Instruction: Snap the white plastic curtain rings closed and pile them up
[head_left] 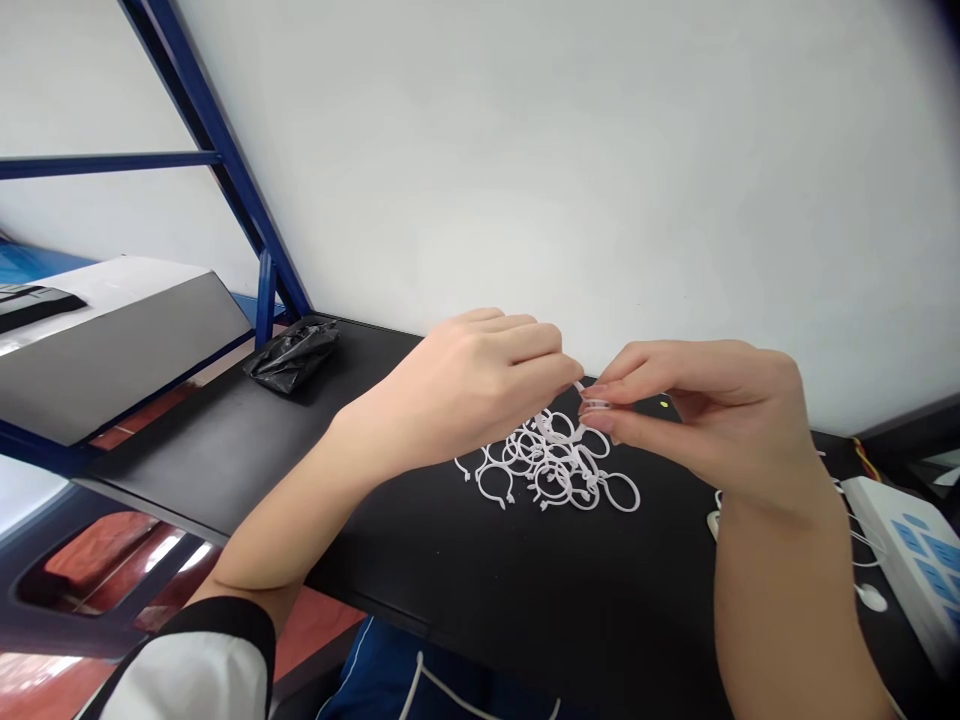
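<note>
My left hand [487, 385] is over the black table with its fingers closed in a pinch, on the left part of a white plastic ring [598, 404]. Opposite it, my right hand [697, 410] pinches the same ring between thumb and fingertips. The fingertips of both hands nearly meet, and they cover much of the ring. Below them lies a loose pile of white snap rings [553, 468]. Some rings in the pile stand open, with small clasp ends showing; others look closed. The left hand hides the back of the pile.
A crumpled black plastic bag [292, 357] lies at the table's [525, 600] far left corner. To the right are a white box with blue print [919, 565] and a white earphone [871, 597] with its cable. A blue metal frame [240, 190] rises at left; a white wall stands behind.
</note>
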